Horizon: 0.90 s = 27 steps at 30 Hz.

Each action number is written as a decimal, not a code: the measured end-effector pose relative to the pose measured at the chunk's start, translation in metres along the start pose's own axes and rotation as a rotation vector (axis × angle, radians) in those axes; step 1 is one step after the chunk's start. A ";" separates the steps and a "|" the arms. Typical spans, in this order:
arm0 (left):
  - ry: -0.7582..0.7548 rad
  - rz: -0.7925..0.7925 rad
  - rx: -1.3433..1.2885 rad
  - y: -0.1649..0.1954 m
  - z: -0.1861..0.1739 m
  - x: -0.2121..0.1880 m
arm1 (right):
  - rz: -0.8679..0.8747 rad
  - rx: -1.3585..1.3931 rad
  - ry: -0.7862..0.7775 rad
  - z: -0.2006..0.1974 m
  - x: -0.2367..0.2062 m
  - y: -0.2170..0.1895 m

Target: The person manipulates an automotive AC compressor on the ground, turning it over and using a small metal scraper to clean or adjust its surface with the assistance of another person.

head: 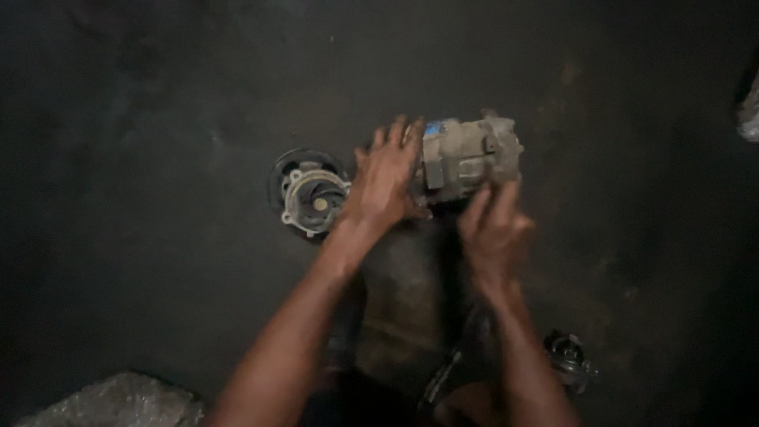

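Dark, stained floor [158, 237]. Left hand [385, 183] lies flat, fingers spread, on the near end of a grey compressor [468, 158]. Right hand [494, 229] is open just below it, fingertips at its body, gripping nothing. Round pulley [312, 194] lies just left of the left hand.

Dull, grimy cast metal on the compressor body [466, 158], rough and matt. The round metal disc [315, 198] shows a faint sheen against the dark, stained, matt floor [142, 198].
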<state>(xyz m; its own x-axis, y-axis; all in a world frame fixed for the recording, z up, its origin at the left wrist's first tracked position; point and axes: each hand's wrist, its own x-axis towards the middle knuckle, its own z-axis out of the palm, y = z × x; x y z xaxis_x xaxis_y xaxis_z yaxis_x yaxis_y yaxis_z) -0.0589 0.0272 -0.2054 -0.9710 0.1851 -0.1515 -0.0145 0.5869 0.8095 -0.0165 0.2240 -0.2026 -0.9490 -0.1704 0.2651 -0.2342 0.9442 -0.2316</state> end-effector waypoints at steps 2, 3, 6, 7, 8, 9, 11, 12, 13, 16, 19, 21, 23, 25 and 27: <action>0.020 0.008 -0.005 -0.001 0.001 -0.001 | 0.116 -0.019 -0.021 0.001 -0.002 -0.001; 0.019 0.016 -0.001 -0.002 0.002 -0.002 | 0.038 -0.051 0.042 0.002 -0.003 -0.002; 0.037 0.049 0.013 -0.005 0.005 -0.003 | -0.070 -0.048 0.083 0.006 -0.006 -0.005; 0.045 0.056 0.016 -0.006 0.006 -0.003 | -0.023 0.015 -0.008 0.006 -0.007 -0.006; 0.043 0.044 0.012 -0.006 0.007 -0.003 | 0.025 0.077 -0.100 0.005 -0.007 -0.007; 0.038 0.036 0.009 -0.007 0.007 -0.003 | 0.044 0.061 -0.096 0.004 -0.007 -0.008; 0.035 0.034 -0.006 -0.007 0.007 -0.001 | 0.075 0.036 -0.090 0.000 -0.007 -0.010; 0.030 0.036 -0.018 -0.006 0.007 -0.001 | 0.074 0.020 -0.064 -0.001 -0.008 -0.013; 0.023 0.040 -0.031 -0.005 0.006 -0.001 | 0.074 0.001 -0.038 -0.001 -0.009 -0.015; 0.018 0.017 0.010 -0.003 0.006 -0.002 | -0.025 -0.026 0.056 0.001 -0.011 -0.019; 0.038 0.036 0.005 -0.002 0.005 -0.004 | -0.063 0.003 0.030 0.004 -0.012 -0.014; 0.049 0.039 0.003 -0.002 0.006 -0.005 | -0.064 0.002 0.055 0.005 -0.014 -0.006; 0.035 0.028 0.003 -0.003 0.007 -0.005 | -0.077 -0.037 0.166 0.008 -0.018 0.002; -0.003 0.024 0.002 -0.004 0.008 -0.005 | -0.104 -0.079 0.057 0.013 -0.023 0.006; 0.050 0.052 0.050 -0.005 0.009 -0.005 | -0.133 -0.137 0.044 0.016 -0.025 0.009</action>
<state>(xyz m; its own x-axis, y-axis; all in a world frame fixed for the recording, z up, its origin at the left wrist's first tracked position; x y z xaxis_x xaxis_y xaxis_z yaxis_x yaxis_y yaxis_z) -0.0522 0.0305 -0.2140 -0.9809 0.1771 -0.0808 0.0466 0.6166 0.7859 0.0021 0.2320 -0.2264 -0.9007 -0.2868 0.3264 -0.3235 0.9441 -0.0629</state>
